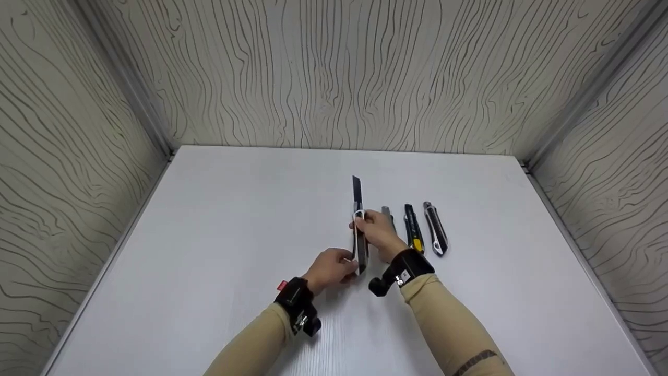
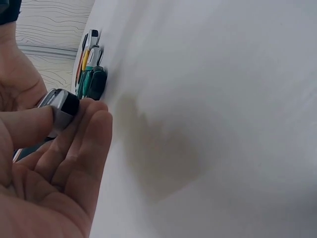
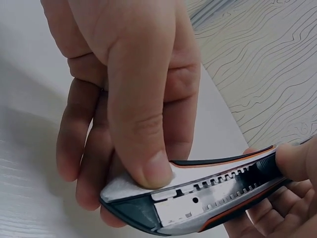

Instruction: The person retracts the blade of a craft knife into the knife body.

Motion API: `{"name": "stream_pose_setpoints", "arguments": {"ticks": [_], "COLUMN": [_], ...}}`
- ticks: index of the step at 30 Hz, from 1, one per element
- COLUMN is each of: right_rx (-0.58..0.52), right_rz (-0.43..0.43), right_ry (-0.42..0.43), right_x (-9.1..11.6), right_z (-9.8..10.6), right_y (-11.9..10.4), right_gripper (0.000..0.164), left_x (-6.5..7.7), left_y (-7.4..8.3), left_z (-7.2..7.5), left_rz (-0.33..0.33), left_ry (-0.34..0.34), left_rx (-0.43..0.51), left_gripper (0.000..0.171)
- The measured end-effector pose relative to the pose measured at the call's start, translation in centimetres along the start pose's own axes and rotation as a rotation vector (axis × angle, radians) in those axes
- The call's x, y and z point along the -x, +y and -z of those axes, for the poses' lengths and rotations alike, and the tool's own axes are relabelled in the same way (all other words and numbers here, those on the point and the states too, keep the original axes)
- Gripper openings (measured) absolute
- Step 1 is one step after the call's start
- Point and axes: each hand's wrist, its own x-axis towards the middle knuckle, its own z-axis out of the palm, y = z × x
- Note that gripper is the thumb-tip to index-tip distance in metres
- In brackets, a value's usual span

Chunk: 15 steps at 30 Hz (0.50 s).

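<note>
Both hands hold one utility knife [image 1: 360, 245], silver and black with orange trim. Its long dark blade [image 1: 357, 190] is slid out and points toward the back wall. My left hand [image 1: 332, 267] pinches the tail end between thumb and fingers; in the left wrist view that butt end [image 2: 64, 106] shows silver and black. My right hand [image 1: 380, 233] grips the body nearer the blade. In the right wrist view, the right thumb [image 3: 297, 161] presses by the black slider, and the toothed metal channel of the knife [image 3: 208, 196] faces up.
Right of the hands, other utility knives lie in a row on the white table [image 1: 235, 219]: a grey-tipped one [image 1: 386, 210] partly hidden by the right hand, a black and yellow one [image 1: 413, 228], and a silver and black one [image 1: 436, 230]. Wood-patterned walls [image 1: 323, 78] enclose the table.
</note>
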Motion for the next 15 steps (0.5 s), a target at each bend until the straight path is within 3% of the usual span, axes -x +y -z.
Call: {"name": "stream_pose_setpoints", "arguments": {"ticks": [15], "right_rx": [0.027], "right_rz": [0.016], "right_ry": [-0.005], "right_x": [-0.06], "right_z": [0.25], "right_y": [0.01], "right_gripper": [0.021], "left_x": [-0.31], "left_y": [-0.08], "left_z": [-0.2], "left_rz": [0.007], "left_ry": [0.014], "left_rx": [0.047], "left_gripper": [0.016]}}
